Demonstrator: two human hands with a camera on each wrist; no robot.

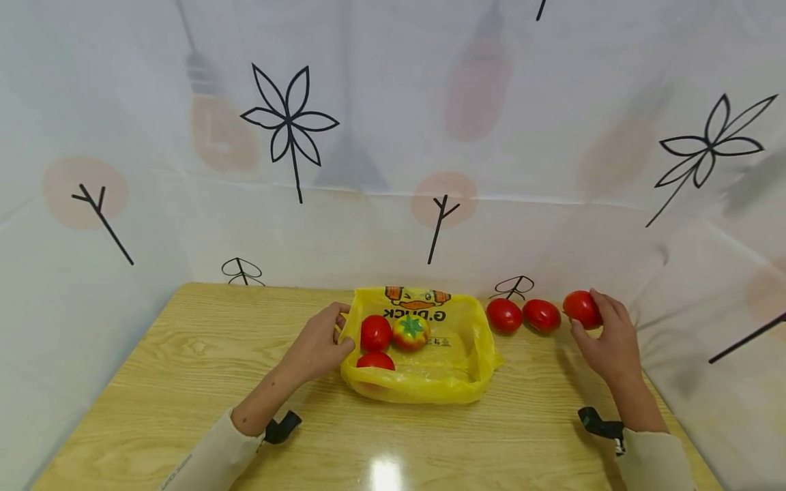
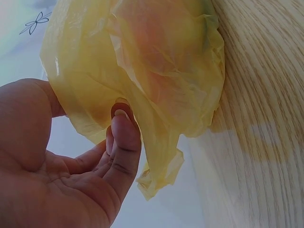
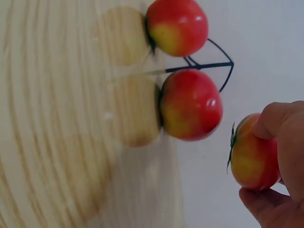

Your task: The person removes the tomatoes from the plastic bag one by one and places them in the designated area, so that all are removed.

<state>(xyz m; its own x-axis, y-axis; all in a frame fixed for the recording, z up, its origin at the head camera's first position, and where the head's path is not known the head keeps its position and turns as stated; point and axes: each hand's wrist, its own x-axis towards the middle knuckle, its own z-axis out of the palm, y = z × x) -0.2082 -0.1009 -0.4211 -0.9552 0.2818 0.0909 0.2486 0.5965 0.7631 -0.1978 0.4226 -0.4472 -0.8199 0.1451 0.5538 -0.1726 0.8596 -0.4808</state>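
A yellow plastic bag (image 1: pixel 424 392) with a duck print lies spread wide at its mouth on the table. Inside it are two red tomatoes (image 1: pixel 376 333) and a yellow-and-red one (image 1: pixel 411 332) with its green leafy top up. My left hand (image 1: pixel 321 344) pinches the bag's left rim between thumb and fingers; in the left wrist view the thin plastic (image 2: pixel 156 128) hangs at the fingertips. On the right, my right hand (image 1: pixel 609 339) grips a red tomato (image 3: pixel 255 156) between thumb and fingers, above the table, its green leaves facing down toward the wood.
Two more red tomatoes (image 1: pixel 505 316) (image 1: pixel 542 316) sit side by side between the bag and my right hand, near the back edge. A white patterned cloth (image 1: pixel 381 225) hangs behind and beside the wooden table (image 1: pixel 503 436).
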